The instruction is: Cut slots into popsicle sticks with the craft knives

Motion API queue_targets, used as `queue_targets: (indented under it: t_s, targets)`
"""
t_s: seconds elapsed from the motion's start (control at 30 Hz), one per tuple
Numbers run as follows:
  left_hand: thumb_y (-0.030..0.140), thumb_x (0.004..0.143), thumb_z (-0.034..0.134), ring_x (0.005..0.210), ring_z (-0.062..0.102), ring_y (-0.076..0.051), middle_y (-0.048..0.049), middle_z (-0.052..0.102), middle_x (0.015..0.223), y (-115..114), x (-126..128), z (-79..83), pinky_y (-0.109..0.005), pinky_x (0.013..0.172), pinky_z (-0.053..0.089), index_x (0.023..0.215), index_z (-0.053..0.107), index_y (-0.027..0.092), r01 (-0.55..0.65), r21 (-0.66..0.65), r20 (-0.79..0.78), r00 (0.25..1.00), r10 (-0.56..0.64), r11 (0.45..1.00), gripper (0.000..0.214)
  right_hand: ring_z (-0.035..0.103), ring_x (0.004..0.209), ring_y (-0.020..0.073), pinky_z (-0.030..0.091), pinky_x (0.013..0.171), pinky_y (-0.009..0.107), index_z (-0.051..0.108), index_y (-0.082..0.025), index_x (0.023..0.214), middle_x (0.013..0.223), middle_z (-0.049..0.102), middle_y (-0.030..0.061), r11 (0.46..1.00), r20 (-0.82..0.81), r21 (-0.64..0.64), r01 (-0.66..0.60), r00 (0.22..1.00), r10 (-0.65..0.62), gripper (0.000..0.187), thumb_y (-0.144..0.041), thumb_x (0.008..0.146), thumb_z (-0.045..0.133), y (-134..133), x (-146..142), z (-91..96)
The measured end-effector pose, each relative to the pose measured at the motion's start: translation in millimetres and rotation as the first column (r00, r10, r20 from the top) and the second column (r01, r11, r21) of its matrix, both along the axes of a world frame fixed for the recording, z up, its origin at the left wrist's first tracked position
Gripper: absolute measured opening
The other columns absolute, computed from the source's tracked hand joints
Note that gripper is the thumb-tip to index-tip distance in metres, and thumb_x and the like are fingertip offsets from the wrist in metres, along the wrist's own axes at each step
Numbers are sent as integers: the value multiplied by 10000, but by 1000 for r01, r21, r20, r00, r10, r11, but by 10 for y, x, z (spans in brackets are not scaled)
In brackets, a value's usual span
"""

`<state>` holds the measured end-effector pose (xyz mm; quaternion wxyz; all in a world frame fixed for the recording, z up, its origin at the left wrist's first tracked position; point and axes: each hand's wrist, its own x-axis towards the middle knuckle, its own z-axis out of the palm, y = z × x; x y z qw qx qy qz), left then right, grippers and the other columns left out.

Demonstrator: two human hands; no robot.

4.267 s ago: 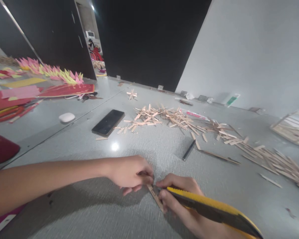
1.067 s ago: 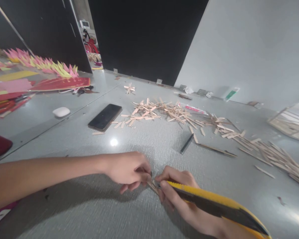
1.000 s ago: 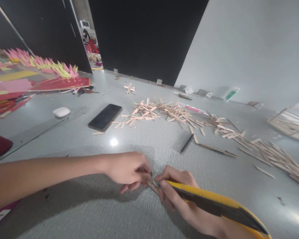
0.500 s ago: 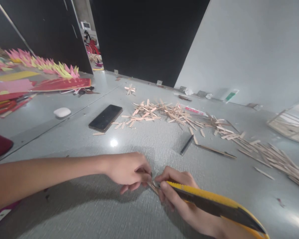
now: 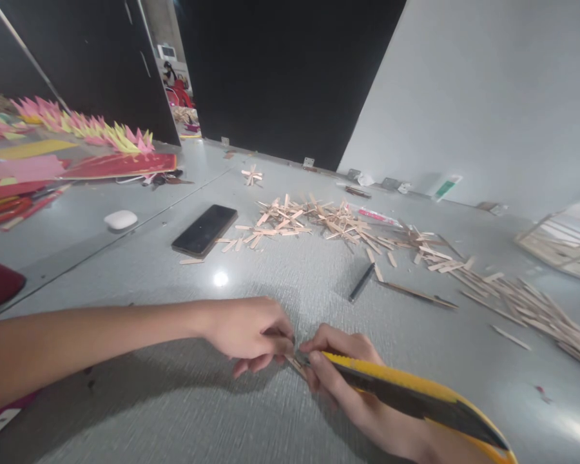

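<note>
Low over the grey surface, my left hand [image 5: 254,328] pinches a thin wooden stick [image 5: 297,366] between thumb and fingers. Opposite it, my right hand [image 5: 348,367] is closed round a yellow and black utility knife [image 5: 410,390], whose body slants down to the right across the wrist. The knife's front end meets the stick in the narrow gap between both hands. My fingers hide most of the blade and part of the stick. Ahead of the hands lies a heap of short cut wooden pieces [image 5: 290,216].
Longer sticks [image 5: 536,316] lie at the right. A phone [image 5: 205,229], a white case [image 5: 120,220] and a black pen-like tool [image 5: 362,281] rest beyond my hands. Pink and yellow paper petals [image 5: 87,125] stand at the far left. A dark panel [image 5: 280,71] rises behind.
Both hands keep nearly the same place and grip. The knife's rear end has shifted slightly to the left.
</note>
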<state>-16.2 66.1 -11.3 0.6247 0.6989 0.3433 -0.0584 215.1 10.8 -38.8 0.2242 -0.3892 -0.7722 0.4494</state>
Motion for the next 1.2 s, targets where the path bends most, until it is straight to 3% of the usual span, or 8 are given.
queue_targets:
  t_s: [0.17,0.37,0.73,1.07,1.2]
  targets:
    - [277,999,518,367,557,-85,45,592,572,-1,-15,-30,-163,377,404,705,526,189,5,-22,20,1000,-5,1000,306,486,552,106,378,560,266,553,-226,809,629,520,-49,999,-9,44,-24,1000,24,359,-432,1076,433,12,-10,-31]
    - [190,975,529,361,540,-67,53,585,550,-60,-5,-78,-147,392,407,681,540,179,-76,2,40,996,75,997,295,467,516,89,360,536,255,504,-233,805,622,488,-62,991,-17,123,-49,999,51,311,-358,1076,417,4,-11,-72]
    - [169,975,522,360,537,-69,49,579,548,-90,8,-80,-148,390,406,671,540,182,-130,-4,50,990,130,992,305,385,477,78,323,492,243,427,-246,797,614,412,-79,988,6,144,-51,999,50,278,-294,1070,407,-20,0,-65]
    - [158,985,505,367,547,-70,46,586,549,-114,-7,-89,-151,407,416,687,562,181,-131,12,52,990,131,991,304,388,473,82,308,485,254,390,-248,770,602,399,-74,989,-4,148,-26,1000,27,309,-319,1070,414,-49,12,-104]
    - [200,1014,485,366,552,-75,40,594,566,-96,-5,-86,-158,395,406,704,538,183,-131,6,44,991,130,991,315,444,464,82,360,483,231,492,-241,829,589,503,-71,992,-31,121,-18,999,22,259,-337,1064,445,-49,45,-114]
